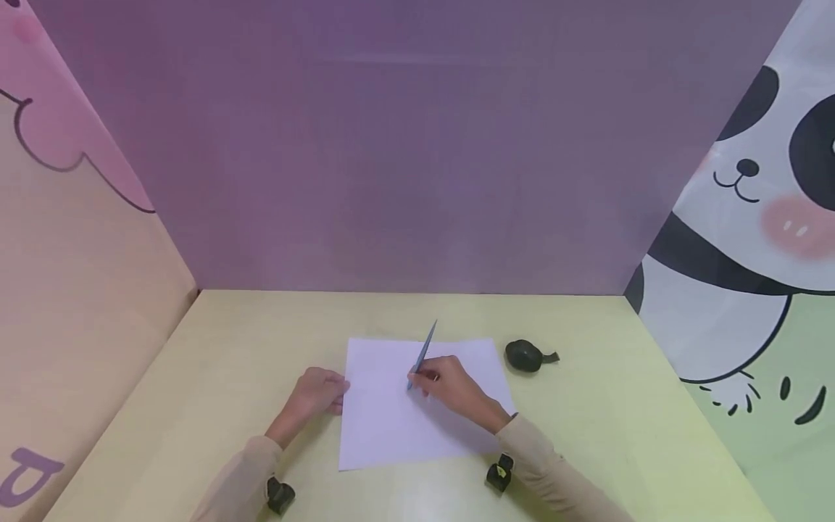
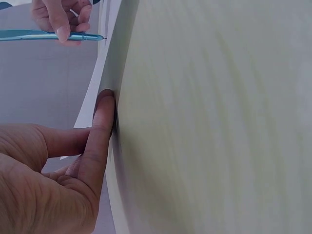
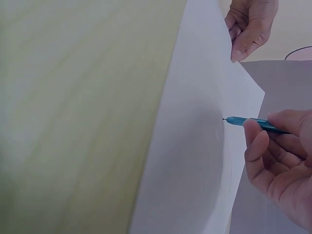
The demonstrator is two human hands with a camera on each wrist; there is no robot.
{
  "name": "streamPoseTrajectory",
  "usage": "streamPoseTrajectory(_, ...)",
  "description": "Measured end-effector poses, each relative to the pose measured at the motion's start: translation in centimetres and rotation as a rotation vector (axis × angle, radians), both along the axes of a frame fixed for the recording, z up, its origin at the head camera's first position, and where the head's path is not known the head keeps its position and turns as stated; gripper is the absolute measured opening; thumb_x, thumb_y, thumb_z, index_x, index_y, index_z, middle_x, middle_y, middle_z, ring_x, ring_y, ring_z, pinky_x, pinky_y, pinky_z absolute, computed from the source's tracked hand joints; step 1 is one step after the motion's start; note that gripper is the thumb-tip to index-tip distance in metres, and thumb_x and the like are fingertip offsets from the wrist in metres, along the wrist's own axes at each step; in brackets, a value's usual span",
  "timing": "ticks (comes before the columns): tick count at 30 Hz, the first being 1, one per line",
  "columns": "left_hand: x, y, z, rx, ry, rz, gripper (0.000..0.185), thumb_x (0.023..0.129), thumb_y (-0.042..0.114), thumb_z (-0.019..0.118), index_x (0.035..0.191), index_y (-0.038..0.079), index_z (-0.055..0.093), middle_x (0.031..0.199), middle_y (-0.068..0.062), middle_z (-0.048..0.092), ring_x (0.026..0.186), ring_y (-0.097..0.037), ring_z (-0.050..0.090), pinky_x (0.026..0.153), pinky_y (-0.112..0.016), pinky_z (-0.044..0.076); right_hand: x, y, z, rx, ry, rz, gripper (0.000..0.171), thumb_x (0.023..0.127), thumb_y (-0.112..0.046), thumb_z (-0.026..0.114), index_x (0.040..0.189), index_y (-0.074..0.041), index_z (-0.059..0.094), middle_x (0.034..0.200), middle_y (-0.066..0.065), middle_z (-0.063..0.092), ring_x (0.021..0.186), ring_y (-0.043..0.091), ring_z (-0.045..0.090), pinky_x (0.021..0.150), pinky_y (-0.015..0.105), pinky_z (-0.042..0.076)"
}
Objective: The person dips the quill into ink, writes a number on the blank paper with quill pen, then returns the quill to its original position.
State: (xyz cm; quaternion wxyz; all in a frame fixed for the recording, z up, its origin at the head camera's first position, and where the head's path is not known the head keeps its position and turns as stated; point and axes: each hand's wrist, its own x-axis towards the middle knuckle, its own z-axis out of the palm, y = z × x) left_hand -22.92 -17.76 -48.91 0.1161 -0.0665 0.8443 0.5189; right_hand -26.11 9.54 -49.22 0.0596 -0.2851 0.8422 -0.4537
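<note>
No brand, label or readable writing shows on anything here; the sheet of paper [image 1: 417, 406] looks blank from the head view, though the right wrist view picks up a faint thin curved line near the pen tip.

The paper lies flat at the centre of the pale yellow worktop [image 1: 215, 348]. The right hand [image 1: 453, 388] has its fingers curled round a blue pen [image 1: 422, 355], gripping it low on the barrel, with the tip touching the sheet just above the paper's middle and the barrel leaning toward 1 o'clock. The left hand [image 1: 320, 391] sits at 9 o'clock of the sheet, its straight fingers pressing down on the left edge.

At 2 o'clock of the paper, a little apart from its corner, rests a small dark rounded object [image 1: 525, 355] with a short tab; what it is cannot be made out. Both forearms are cut off by the lower frame, and a small black device is strapped on each wrist.

Printed panels wall the worktop on three sides: a plain purple one at 12, a pink-and-peach one at 9, a panda one at 3. Bare worktop surrounds the sheet, widest toward 12 o'clock.
</note>
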Motion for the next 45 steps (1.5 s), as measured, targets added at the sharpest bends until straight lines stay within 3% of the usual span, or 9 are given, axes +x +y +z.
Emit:
streamPoseTrajectory(7, 0.1, 0.1, 0.0, 0.004, 0.027, -0.012, 0.03, 0.099, 0.0, 0.061, 0.118, -0.023, 0.063, 0.087, -0.021, 0.07, 0.071, -0.022, 0.074, 0.07, -0.035, 0.068, 0.5, 0.3, 0.1, -0.01, -0.031, 0.009, 0.016, 0.102, -0.01, 0.067, 0.096, 0.001, 0.077, 0.072, 0.007, 0.07, 0.062, 0.012, 0.063, 0.054, 0.02, 0.054)
streamPoseTrajectory(27, -0.5, 0.3, -0.3, 0.024, 0.025, -0.016, 0.029, 0.099, 0.0, 0.063, 0.118, -0.023, 0.063, 0.086, -0.022, 0.071, 0.071, -0.022, 0.074, 0.069, -0.035, 0.068, 1.7, 1.4, 0.0, 0.003, -0.064, -0.003, 0.016, 0.101, -0.013, 0.07, 0.096, -0.001, 0.079, 0.071, 0.008, 0.071, 0.062, 0.013, 0.063, 0.054, 0.02, 0.054)
streamPoseTrajectory(45, -1.1, 0.1, -1.0, 0.063, 0.006, -0.044, 0.031, 0.1, -0.001, 0.061, 0.121, -0.025, 0.06, 0.091, -0.024, 0.073, 0.078, -0.025, 0.075, 0.072, -0.037, 0.068, 2.0, 2.3, -0.9, 0.016, 0.014, 0.019, 0.015, 0.101, -0.013, 0.069, 0.099, -0.001, 0.078, 0.072, 0.008, 0.072, 0.061, 0.008, 0.063, 0.054, 0.019, 0.053)
